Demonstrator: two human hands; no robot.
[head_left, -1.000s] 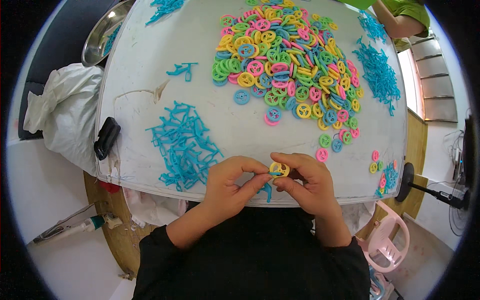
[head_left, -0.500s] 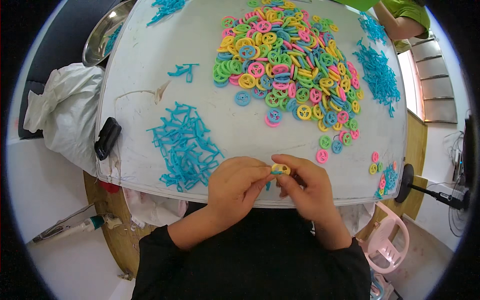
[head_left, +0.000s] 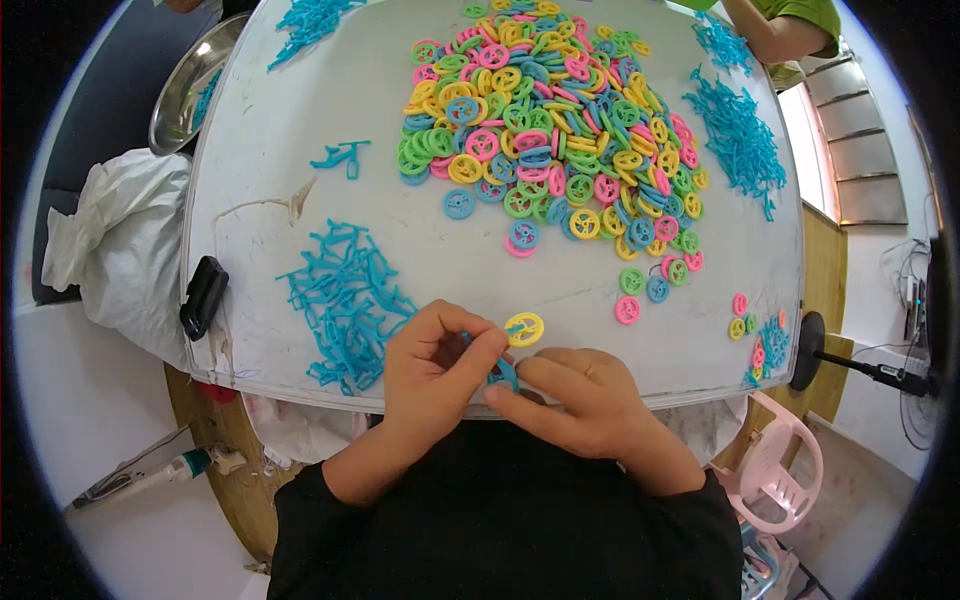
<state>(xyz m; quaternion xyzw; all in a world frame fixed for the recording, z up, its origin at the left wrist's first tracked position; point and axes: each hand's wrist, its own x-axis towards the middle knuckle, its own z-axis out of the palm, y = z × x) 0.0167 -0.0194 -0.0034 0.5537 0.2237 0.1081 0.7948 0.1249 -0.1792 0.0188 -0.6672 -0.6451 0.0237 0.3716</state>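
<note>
At the table's near edge, my left hand [head_left: 432,368] is closed with thumb and finger on a small blue plastic part [head_left: 503,375]. A yellow spoked wheel [head_left: 525,330] sits just beyond my fingertips, with a blue tip showing at its middle. My right hand [head_left: 585,400] has its thumb and forefinger at the near end of the blue part, pinching it. My palms and fingers hide much of the part. Left of my hands lies a pile of blue plastic parts [head_left: 350,305]. Beyond them spreads a big heap of wheels [head_left: 560,130] in pink, yellow, green and blue.
More blue parts [head_left: 735,130] lie at the right, near another person's arm [head_left: 755,35]. A black object [head_left: 204,297] rests by the left edge, a metal bowl [head_left: 180,90] beyond. A small cluster of wheels and blue parts [head_left: 768,350] sits at the right corner.
Both hands have shifted left. The yellow wheel, earlier pinched between the fingers of both hands, now stands out past my left fingertips, and my right fingers have moved to the blue part's near end.
</note>
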